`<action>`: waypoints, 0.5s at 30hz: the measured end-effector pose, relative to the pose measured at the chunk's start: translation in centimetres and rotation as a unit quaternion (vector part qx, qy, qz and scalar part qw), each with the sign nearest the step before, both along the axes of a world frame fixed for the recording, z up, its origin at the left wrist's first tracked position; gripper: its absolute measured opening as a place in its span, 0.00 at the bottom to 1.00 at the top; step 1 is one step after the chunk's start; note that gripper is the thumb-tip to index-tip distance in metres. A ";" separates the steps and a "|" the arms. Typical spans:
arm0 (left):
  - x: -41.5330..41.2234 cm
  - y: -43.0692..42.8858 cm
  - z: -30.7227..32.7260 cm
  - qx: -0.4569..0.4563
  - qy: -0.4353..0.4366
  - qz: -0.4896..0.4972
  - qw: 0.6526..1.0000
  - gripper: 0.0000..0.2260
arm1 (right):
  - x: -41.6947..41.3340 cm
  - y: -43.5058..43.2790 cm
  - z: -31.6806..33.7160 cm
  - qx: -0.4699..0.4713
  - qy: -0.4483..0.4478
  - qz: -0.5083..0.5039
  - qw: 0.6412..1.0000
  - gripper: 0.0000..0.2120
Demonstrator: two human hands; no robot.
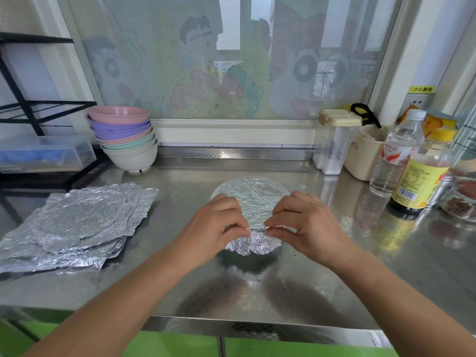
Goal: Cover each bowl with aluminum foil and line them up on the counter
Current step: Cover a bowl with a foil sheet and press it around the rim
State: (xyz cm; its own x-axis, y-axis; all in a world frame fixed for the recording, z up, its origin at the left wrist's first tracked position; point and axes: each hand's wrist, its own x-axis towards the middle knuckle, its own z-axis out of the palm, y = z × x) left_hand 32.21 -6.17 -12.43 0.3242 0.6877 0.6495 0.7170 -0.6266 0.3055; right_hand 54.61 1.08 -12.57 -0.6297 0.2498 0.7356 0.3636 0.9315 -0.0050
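Observation:
A bowl covered with crinkled aluminum foil [253, 197] stands in the middle of the steel counter [257, 287]; the bowl itself is hidden under the foil. My left hand [216, 222] and my right hand [301, 220] both pinch the foil along the bowl's near rim, fingertips almost meeting. Crumpled foil hangs down below that rim. A stack of several pastel bowls [123, 140] stands at the back left. A pile of loose foil sheets [77, 225] lies flat at the left.
At the back right stand a clear canister with a beige lid [334, 143], a beige cup [365, 153], a water bottle [396, 155], a yellow-labelled sauce bottle [417, 181] and a glass jar [461, 199]. A black rack holding a clear box [43, 155] is at the left.

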 end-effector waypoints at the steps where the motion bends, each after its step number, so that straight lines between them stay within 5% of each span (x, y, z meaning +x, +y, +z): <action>1: -0.2 0.1 0.1 -0.002 -0.003 -0.001 1.000 0.10 | 0.2 0.1 0.1 -0.001 -0.001 -0.001 1.000 0.10; 15: 0.4 0.1 0.0 -0.029 -0.039 0.000 0.999 0.09 | -0.6 -0.5 0.4 0.029 -0.036 -0.017 0.999 0.07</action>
State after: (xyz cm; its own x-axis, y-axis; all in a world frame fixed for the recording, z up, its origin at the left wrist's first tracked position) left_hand 32.66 -6.10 -12.42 0.2746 0.7248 0.6318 0.6893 -0.6065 0.3962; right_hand 53.99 0.54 -12.18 -0.6737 0.2299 0.7023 0.3924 0.9166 0.0764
